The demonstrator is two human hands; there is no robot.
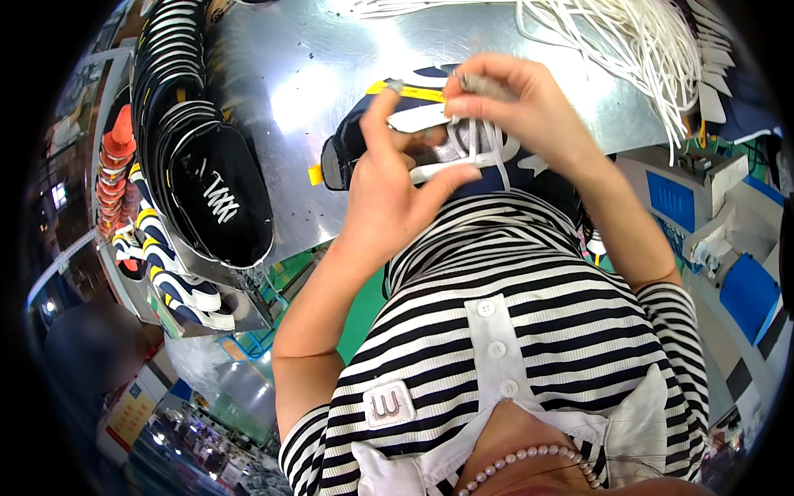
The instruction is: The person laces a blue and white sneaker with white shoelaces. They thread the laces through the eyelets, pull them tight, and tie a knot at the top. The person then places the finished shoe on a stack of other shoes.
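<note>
A navy, white and yellow shoe upper (364, 116) lies on its side at the table's near edge, against my striped shirt. My left hand (385, 178) grips it, index finger raised, thumb stretched along the near edge and the other fingers curled at the opening. White shoelace (500, 157) runs in loops across the eyelet area. Just above these loops, my right hand (517, 95) is closed in a pinch around a slim greyish tool (488, 88). Its tip and any lace between the fingers are too blurred to make out.
Long stacks of black shoe uppers (219, 190) line the left of the metal table (289, 99). Loose white laces (612, 41) spread over the far right. More navy, white and yellow shoe pieces (186, 289) sit lower left. Grey machines with blue panels (670, 194) stand at the right.
</note>
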